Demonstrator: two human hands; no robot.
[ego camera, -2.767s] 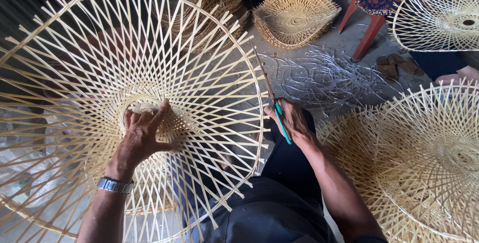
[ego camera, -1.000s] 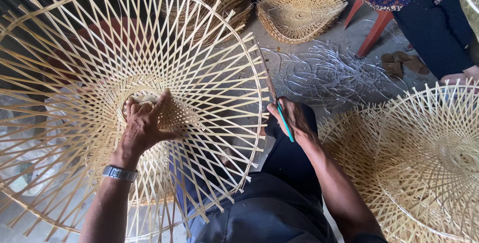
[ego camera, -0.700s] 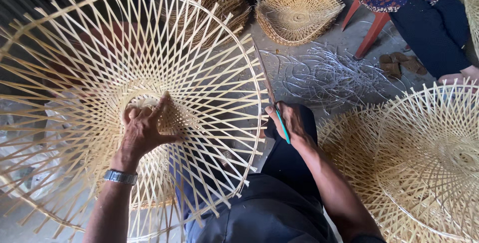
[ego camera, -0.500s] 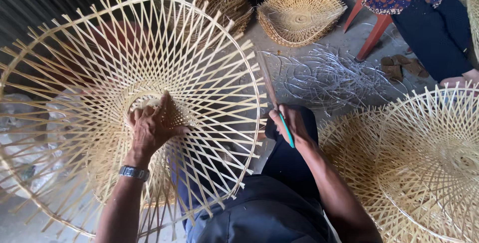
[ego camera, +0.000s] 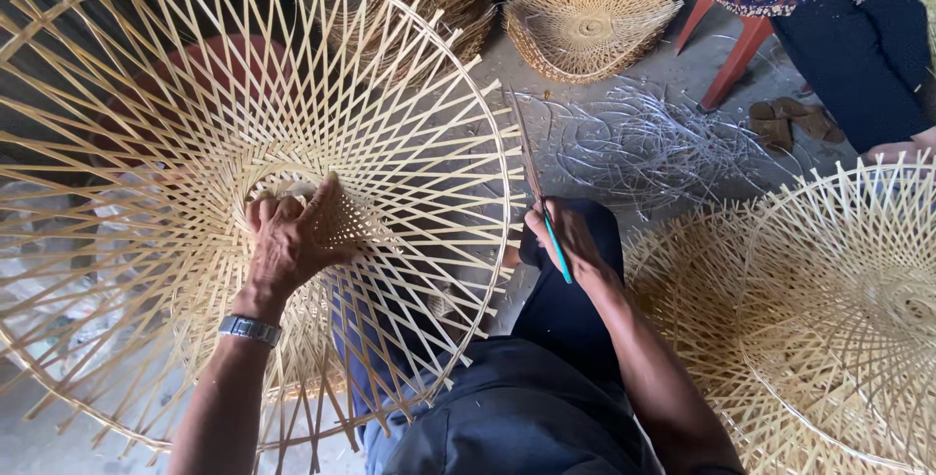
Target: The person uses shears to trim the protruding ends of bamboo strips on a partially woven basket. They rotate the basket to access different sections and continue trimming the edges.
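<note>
- The left hand (ego camera: 290, 238) presses on the middle of a big round bamboo frame (ego camera: 146, 75), fingers curled into its centre ring.
- The right hand (ego camera: 568, 241) sits just past the frame's rim, closed around a thin green tool (ego camera: 557, 244), maybe a small knife.
- Another woven frame (ego camera: 858, 309) lies to the right.

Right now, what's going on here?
A person is weaving bamboo. The left hand presses on the woven hub of a large round open frame of crossed strips. The right hand holds a thin strip and a green-handled tool. More woven frames lie alongside, and loose strips lie on the floor.
</note>
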